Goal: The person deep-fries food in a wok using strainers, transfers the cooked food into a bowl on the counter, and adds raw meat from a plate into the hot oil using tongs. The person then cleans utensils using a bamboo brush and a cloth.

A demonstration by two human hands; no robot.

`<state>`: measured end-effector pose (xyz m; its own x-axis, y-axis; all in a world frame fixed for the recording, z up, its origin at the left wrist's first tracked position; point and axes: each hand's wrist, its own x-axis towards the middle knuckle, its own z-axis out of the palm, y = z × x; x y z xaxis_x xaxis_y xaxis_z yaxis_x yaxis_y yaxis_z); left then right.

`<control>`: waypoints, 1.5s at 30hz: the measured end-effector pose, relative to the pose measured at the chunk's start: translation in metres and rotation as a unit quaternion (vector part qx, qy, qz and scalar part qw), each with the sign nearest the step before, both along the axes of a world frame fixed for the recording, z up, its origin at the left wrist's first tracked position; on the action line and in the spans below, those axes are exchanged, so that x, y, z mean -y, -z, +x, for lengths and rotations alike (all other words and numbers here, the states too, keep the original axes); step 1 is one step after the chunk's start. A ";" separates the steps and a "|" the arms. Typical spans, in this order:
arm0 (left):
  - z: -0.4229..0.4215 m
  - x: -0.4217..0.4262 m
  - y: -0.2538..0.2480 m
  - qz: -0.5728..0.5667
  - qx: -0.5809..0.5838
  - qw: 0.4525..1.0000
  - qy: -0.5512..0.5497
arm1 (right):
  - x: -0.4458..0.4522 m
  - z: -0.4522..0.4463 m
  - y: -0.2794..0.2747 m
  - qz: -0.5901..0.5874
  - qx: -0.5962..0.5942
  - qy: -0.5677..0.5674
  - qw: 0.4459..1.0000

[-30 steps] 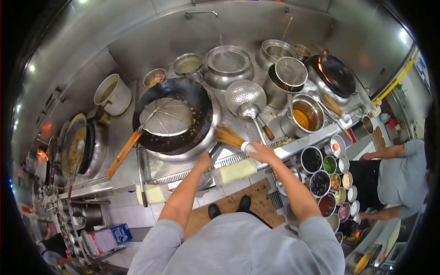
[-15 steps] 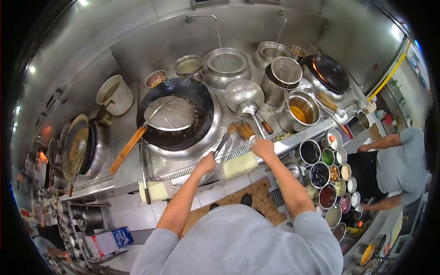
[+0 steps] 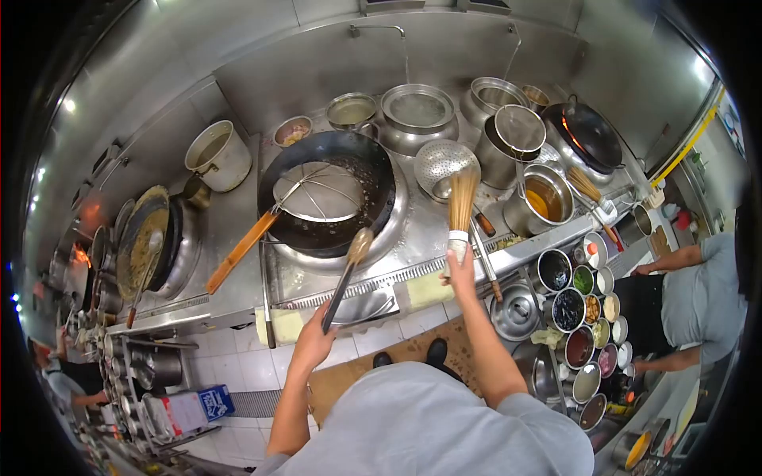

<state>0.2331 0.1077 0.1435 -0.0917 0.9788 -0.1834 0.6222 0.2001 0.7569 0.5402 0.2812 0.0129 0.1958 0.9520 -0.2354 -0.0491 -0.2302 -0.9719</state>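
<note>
My left hand [image 3: 312, 347] is closed around the dark handle of a long utensil [image 3: 340, 287] with a rounded, brownish head, perhaps a ladle. Its head points up and away from me, in front of the wok. In my right hand [image 3: 460, 274] is a bamboo wok brush [image 3: 463, 202], gripped at its pale wrapped base with the bristles upward. Behind the brush, a perforated strainer ladle [image 3: 435, 163] rests on the steel counter. To the left, a round wire-braced strainer [image 3: 305, 202] with a wooden handle lies across the black wok [image 3: 381, 163].
Along the back stand metal pots [image 3: 418, 111] under running taps. A pot of orange-brown liquid [image 3: 546, 202] stands to the right, near another bamboo brush [image 3: 586, 184]. Bowls of ingredients [image 3: 568, 309] line my right side. A co-worker [image 3: 694, 278] stands beyond them. Another wok [image 3: 147, 250] is at left.
My right hand has lifted the brush upright from the counter edge. My left hand has drawn back left and toward me with the utensil. The whole view has shifted slightly.
</note>
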 end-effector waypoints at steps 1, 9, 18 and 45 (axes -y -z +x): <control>-0.006 0.010 0.000 0.001 0.009 1.000 -0.025 | -0.005 -0.018 0.014 0.045 -0.028 0.047 0.997; -0.043 0.046 0.015 0.010 0.041 0.998 -0.041 | -0.026 -0.022 0.099 0.138 0.353 -0.024 0.925; -0.054 0.045 0.018 -0.021 0.042 0.999 -0.017 | -0.002 -0.054 -0.032 0.063 -0.080 0.078 0.992; -0.062 0.054 0.058 -0.069 0.226 0.971 -0.047 | 0.006 -0.020 0.061 -0.087 0.591 -0.137 0.790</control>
<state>0.1708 0.0533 0.0860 -0.0598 0.9335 -0.3536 0.2073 0.3581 0.9104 0.5200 0.2747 -0.0484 0.1687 0.9700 -0.1752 0.9444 -0.2099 -0.2532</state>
